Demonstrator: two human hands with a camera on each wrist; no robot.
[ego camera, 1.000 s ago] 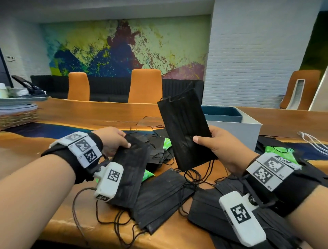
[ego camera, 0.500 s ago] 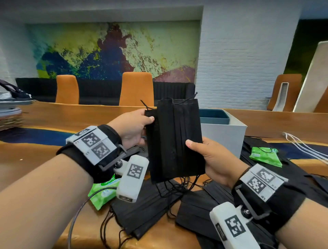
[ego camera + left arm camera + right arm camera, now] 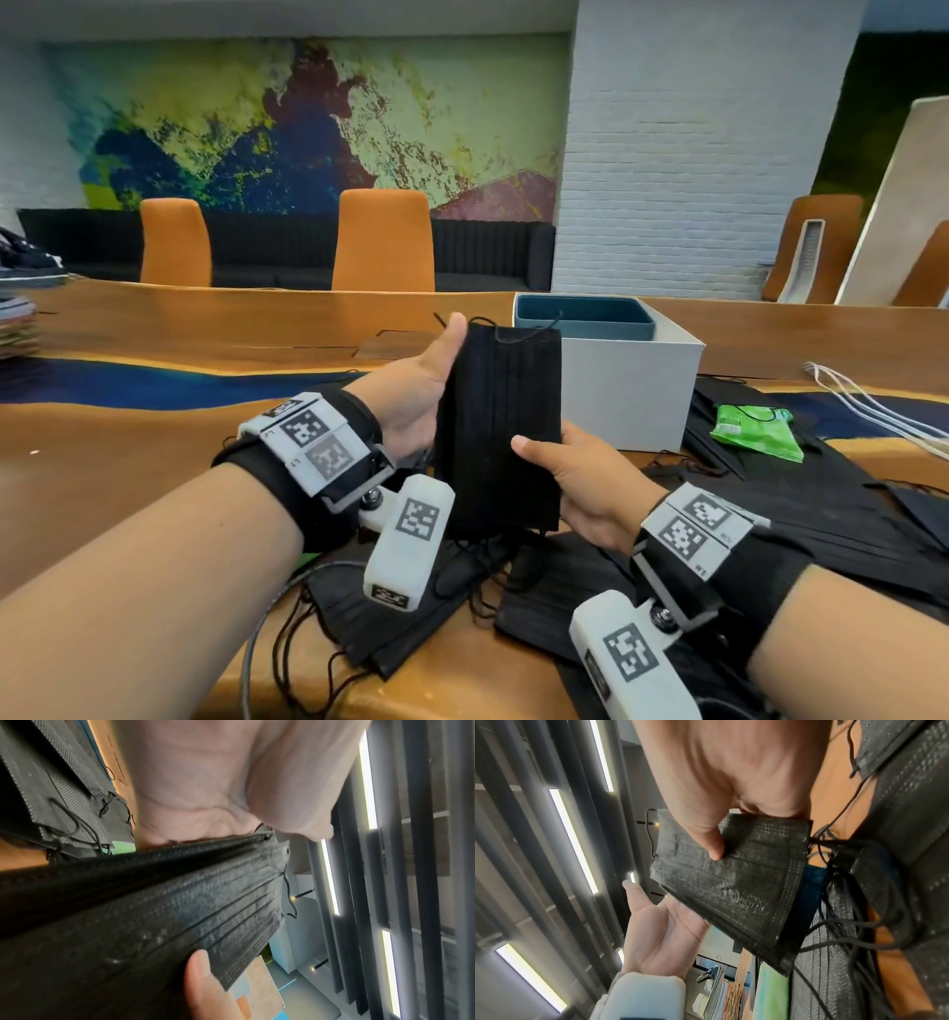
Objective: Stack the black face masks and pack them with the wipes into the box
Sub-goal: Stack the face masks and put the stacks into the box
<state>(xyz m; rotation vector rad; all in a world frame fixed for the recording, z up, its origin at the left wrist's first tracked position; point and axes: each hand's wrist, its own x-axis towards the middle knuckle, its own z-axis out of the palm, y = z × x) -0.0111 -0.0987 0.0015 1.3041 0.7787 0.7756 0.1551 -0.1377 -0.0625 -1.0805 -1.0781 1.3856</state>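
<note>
A small stack of black face masks (image 3: 500, 426) is held upright above the table, ear loops dangling below. My right hand (image 3: 575, 478) pinches its lower right part, thumb (image 3: 716, 850) on the front and fingers behind. My left hand (image 3: 421, 390) lies flat along the stack's left edge, thumb straight up and palm (image 3: 659, 933) against the edge. Behind the stack stands the white box (image 3: 631, 390) with a teal liner (image 3: 585, 321). A green wipes pack (image 3: 755, 429) lies to the right of the box on more masks. Loose black masks (image 3: 560, 591) cover the table under both wrists.
White cables (image 3: 873, 411) run along the table at the far right. Two orange chairs (image 3: 382, 239) stand beyond the far edge. A pile of things (image 3: 20, 329) sits at the far left. Bare wood (image 3: 128, 452) lies left of my left arm.
My left hand lifted its mask off the table and brought it against the one in my right hand. It then went from pinching the top corner to lying flat along the edge.
</note>
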